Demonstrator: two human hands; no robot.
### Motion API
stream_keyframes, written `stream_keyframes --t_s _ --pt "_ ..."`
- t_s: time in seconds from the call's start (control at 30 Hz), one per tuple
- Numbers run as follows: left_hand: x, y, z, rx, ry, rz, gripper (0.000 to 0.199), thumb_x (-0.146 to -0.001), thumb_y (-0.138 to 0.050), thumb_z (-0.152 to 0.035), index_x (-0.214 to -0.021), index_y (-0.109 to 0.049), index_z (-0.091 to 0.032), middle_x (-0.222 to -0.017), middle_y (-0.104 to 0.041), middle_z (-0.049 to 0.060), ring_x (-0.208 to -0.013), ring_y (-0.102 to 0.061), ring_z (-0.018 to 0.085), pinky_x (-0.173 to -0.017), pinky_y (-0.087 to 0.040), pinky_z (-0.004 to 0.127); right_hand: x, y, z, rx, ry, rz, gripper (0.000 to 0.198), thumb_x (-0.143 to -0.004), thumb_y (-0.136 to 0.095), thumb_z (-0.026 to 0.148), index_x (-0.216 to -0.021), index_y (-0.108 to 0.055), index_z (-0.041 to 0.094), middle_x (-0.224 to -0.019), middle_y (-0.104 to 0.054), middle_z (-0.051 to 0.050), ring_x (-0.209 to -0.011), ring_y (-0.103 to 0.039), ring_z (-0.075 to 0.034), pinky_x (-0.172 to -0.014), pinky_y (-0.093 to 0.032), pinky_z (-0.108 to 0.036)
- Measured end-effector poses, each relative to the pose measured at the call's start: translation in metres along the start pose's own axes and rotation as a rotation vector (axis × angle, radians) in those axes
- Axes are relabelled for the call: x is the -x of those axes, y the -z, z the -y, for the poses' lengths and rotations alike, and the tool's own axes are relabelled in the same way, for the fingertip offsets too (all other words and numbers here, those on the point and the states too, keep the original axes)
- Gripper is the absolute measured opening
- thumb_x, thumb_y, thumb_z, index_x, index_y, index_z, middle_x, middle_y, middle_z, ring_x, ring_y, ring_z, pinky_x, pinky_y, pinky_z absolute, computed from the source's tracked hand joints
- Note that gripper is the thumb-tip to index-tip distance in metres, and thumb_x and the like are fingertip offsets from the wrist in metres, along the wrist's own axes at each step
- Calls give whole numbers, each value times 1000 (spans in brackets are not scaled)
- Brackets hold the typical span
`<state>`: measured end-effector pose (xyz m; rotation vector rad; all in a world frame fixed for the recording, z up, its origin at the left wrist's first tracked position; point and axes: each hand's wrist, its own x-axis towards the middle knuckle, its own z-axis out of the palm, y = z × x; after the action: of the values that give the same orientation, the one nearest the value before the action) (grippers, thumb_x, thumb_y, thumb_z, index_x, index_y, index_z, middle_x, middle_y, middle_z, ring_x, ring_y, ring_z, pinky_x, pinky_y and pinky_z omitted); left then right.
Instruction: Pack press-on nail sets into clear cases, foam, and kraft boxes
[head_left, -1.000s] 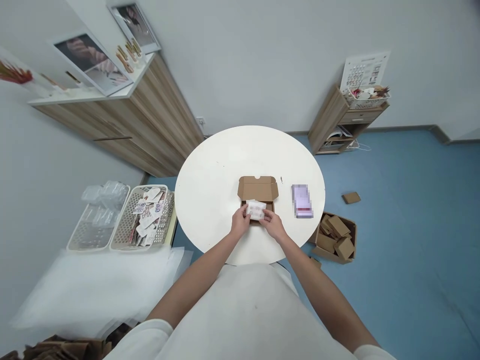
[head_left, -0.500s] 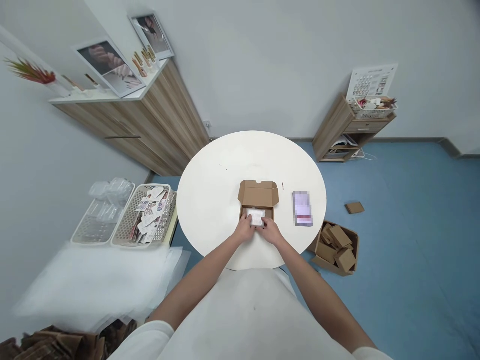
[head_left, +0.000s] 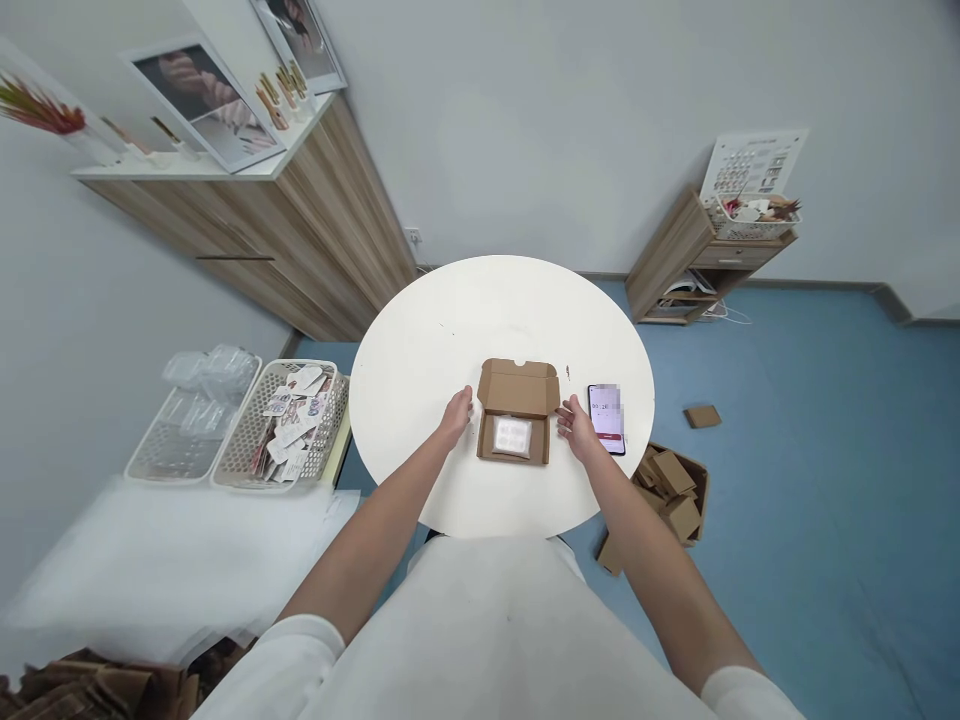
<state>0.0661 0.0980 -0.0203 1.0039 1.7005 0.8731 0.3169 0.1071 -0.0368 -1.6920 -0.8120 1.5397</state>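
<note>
An open brown cardboard box [head_left: 487, 452] lies on the round white table [head_left: 420, 330], its lid [head_left: 517, 388] folded back away from me. Inside it rests a small white wrapped packet [head_left: 512, 437], left of the middle; its contents are too small to make out. My left hand [head_left: 457, 412] is open in the air to the left of the box, apart from it. On the other side my right hand [head_left: 577, 427], fingers spread, is open close to the lid's right corner. Whether it touches the lid I cannot tell. A phone [head_left: 606, 420] lies just right of that hand.
At the left stand a white basket [head_left: 225, 450] of cards and a basket of clear plastic packs [head_left: 199, 390]. White sheets [head_left: 165, 560] lie nearer me. On the floor at right sit a carton of small boxes [head_left: 679, 490] and a loose flat box [head_left: 702, 416].
Both hands have let go of the white packet, which now lies in the box. They have moved apart, left hand leftward and right hand rightward. The view has shifted slightly.
</note>
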Motion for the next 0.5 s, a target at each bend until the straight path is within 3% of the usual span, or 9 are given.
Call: stream_keyframes --t_s 0.13,0.33,0.5 --pt "-4 -1 -7 114 150 145 72 -77 -18 -67 -117 -45 -13 -121 -51 17 -106 -52 24 -76 -45 33 -7 -6 10 -51 -19 153 71 -73 -18 70 -111 -52 21 -96 -60 -5 -64 -53 -14 -58 -44 -27" --pt "4 3 -13 115 80 255 75 -79 -4 -64 -122 -44 -17 -126 -48 10 -112 -46 24 -86 -38 39 5 -5 21 30 95 298 74 -74 -7 70 -108 -57 28 -102 -59 -2 -82 -49 -17 -75 -39 -31" --pt "17 11 -14 100 59 311 71 -80 -3 -62 -121 -47 -24 -132 -41 4 -117 -37 25 -93 -31 42 19 1 15 107 152 320 72 -75 -3 69 -113 -53 34 -112 -53 2 -90 -45 -18 -87 -33 -35"
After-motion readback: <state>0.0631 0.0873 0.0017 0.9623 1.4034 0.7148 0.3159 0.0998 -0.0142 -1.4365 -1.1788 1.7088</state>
